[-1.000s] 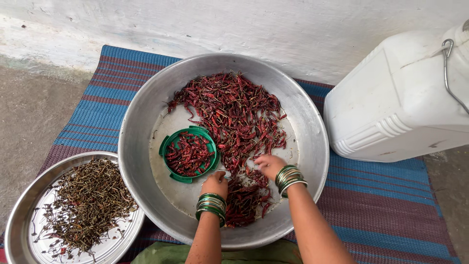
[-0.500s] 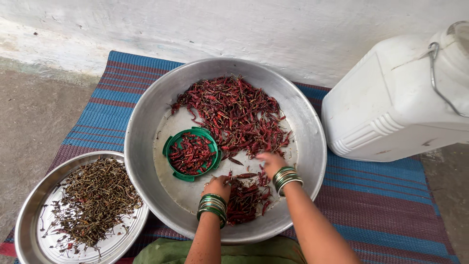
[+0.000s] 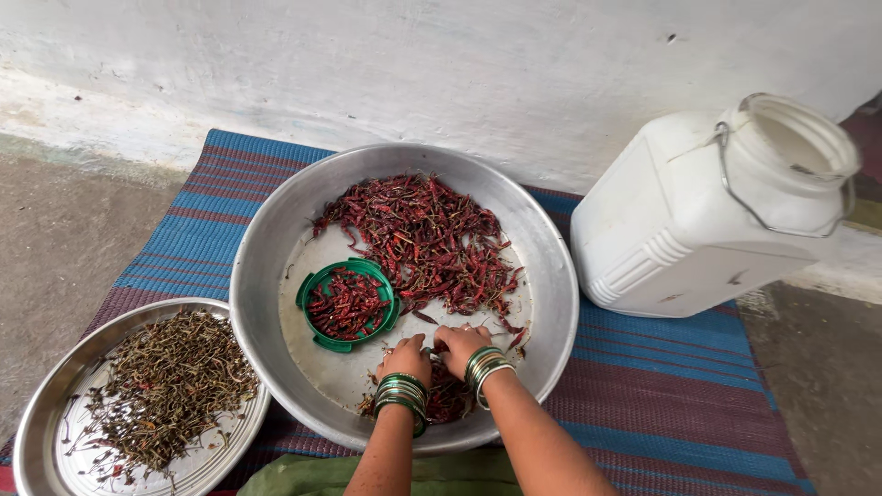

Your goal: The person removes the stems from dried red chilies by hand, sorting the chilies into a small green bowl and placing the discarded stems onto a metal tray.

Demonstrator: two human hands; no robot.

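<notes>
A big steel basin point(image 3: 276, 239) on a striped mat holds a heap of dried red chillies point(image 3: 427, 239) and a small green lid point(image 3: 347, 305) filled with more chillies. My left hand point(image 3: 405, 356) and my right hand point(image 3: 461, 344) are close together at the basin's near side, fingers pinched on a chilli between them, above a small pile of chillies. Both wrists wear green bangles.
A steel plate point(image 3: 41, 441) with dried stems lies at the lower left. A large white plastic can point(image 3: 707, 216) with a wire handle lies tilted at the right against the white wall. The blue and maroon mat point(image 3: 671, 404) covers the floor; green cloth shows at the bottom edge.
My two hands have drawn together at the near side of the basin. The camera has shifted, so the basin and can sit differently in view.
</notes>
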